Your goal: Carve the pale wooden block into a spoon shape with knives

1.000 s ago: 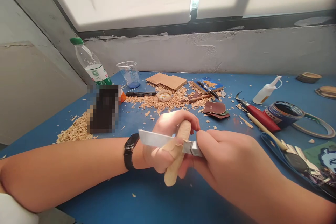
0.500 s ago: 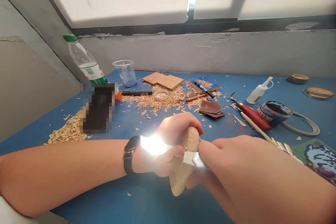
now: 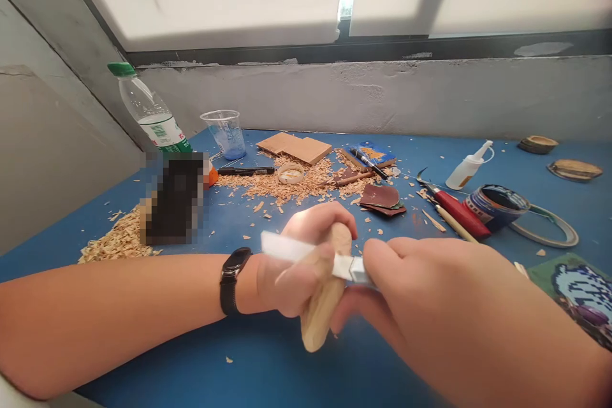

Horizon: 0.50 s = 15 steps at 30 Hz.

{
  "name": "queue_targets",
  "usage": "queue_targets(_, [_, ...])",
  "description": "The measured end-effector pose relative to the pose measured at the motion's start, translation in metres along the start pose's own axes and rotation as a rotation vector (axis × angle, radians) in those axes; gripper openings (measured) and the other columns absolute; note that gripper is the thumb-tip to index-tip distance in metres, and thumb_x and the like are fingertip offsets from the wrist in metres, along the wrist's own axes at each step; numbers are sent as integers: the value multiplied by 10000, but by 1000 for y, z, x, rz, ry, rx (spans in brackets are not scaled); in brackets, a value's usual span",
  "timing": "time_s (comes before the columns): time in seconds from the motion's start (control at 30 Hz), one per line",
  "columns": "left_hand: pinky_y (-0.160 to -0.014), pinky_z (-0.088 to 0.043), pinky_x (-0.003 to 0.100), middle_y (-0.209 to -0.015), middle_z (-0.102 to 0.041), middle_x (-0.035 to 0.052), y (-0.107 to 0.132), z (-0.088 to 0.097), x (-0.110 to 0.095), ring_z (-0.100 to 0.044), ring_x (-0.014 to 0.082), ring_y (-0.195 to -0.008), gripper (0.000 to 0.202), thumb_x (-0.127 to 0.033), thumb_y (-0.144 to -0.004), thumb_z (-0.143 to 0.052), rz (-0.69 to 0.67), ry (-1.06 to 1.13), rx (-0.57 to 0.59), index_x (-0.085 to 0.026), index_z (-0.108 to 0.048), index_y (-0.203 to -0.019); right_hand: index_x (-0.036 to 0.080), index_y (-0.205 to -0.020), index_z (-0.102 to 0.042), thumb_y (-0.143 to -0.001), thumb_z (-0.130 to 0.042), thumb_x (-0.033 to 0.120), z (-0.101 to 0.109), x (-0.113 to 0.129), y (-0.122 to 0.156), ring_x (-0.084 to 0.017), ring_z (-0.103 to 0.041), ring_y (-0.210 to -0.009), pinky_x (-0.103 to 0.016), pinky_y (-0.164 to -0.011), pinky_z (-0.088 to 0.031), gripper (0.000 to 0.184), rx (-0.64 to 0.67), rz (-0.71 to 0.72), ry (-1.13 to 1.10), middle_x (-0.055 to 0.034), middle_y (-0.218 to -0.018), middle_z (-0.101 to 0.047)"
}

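My left hand is closed around a pale, rounded piece of wood, held upright over the blue table. A black watch sits on that wrist. My right hand grips the handle of a knife whose flat bright blade lies across the wood and points left over my left fingers. The left thumb rests on the wood beside the blade.
Wood shavings lie in heaps at the middle and left. Behind stand a plastic bottle, a clear cup and wood blocks. On the right lie sandpaper, a red-handled tool, a glue bottle and a tape roll.
The wood piece has turned in my left hand, from showing a broad face to showing a narrow edge. The glare on the blade has gone. Both hands stay in place.
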<state>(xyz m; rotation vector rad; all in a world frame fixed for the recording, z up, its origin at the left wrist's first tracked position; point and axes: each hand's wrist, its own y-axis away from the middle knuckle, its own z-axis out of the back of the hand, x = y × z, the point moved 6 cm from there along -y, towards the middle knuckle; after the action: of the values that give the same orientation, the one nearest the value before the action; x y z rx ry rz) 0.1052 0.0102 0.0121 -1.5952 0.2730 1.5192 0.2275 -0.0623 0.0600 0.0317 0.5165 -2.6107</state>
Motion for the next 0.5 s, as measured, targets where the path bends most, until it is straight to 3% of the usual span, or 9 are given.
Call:
queue_targets(0.07, [-667,-497,342,-839,-617,56,-2,7,-5,-560,191,-719,439,-606,-1013,-492,-17,-198,-56,-187,-623,-1008,281,-737,-604,-884,-746,402,0,-2,1,-185,-578,-435,-370,-434,-267,237,-19,-4,-30,47,-560,-595])
queue_targets(0.13, [-694,-482,349,-900,-610,72,-5,10,-7,-545,202,-768,473,-619,-1024,-453,-2,-259,-61,-181,-629,-991,289,-714,-576,-887,-740,396,0,-3,3,-210,-583,-422,-382,-421,-253,260,-31,-34,-63,43,-538,-578])
queue_targets(0.33, [-721,-454,370,-888,-578,58,-8,3,-12,-523,215,-770,547,-713,-877,-584,-112,-128,-26,-183,-619,-1009,298,-724,-587,-765,-670,118,-3,8,9,-164,-562,-369,-375,-355,-200,203,106,28,-218,79,-542,-600])
queue_targets(0.5, [-693,-464,365,-926,-590,69,-7,0,-11,-538,218,-782,506,-667,-884,-579,-138,-117,-28,-190,-633,-1043,308,-740,-606,-684,-670,104,2,8,7,-172,-560,-377,-381,-359,-200,221,80,51,-195,82,-549,-593])
